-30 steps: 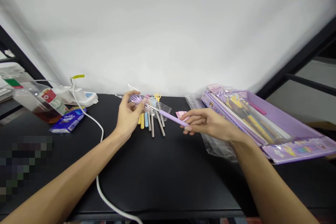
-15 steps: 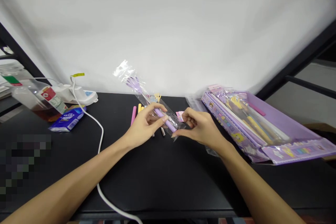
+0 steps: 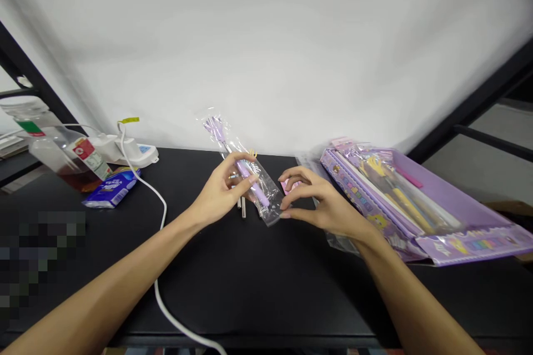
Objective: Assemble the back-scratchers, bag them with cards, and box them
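Note:
My left hand (image 3: 225, 186) is closed around the handle of a purple back scratcher (image 3: 254, 180) with a hand-shaped head. A clear plastic sleeve (image 3: 272, 205) encloses the scratcher, which slants from upper left to lower right above the desk. At the sleeve's lower end is my right hand (image 3: 310, 197), its fingers bent and apart; whether the fingertips touch the plastic I cannot tell. Behind those fingers a small pink card (image 3: 290, 184) shows in part. Underneath my left hand, more scratchers with metal rods (image 3: 244, 208) lie on the desk, mostly hidden.
A purple display box (image 3: 453, 188) with bagged scratchers is at the right, beside clear plastic wrap (image 3: 308, 163). Leftward are a bottle of dark liquid (image 3: 75, 161), a blue packet (image 3: 112, 188) and a power strip (image 3: 145, 155). A white cable (image 3: 162, 222) crosses the black desk (image 3: 250, 288).
My right fingers have spread from their pinch at the sleeve's end. The scratcher now sits closer to the sleeve's upper end, and my left hand has shifted slightly left.

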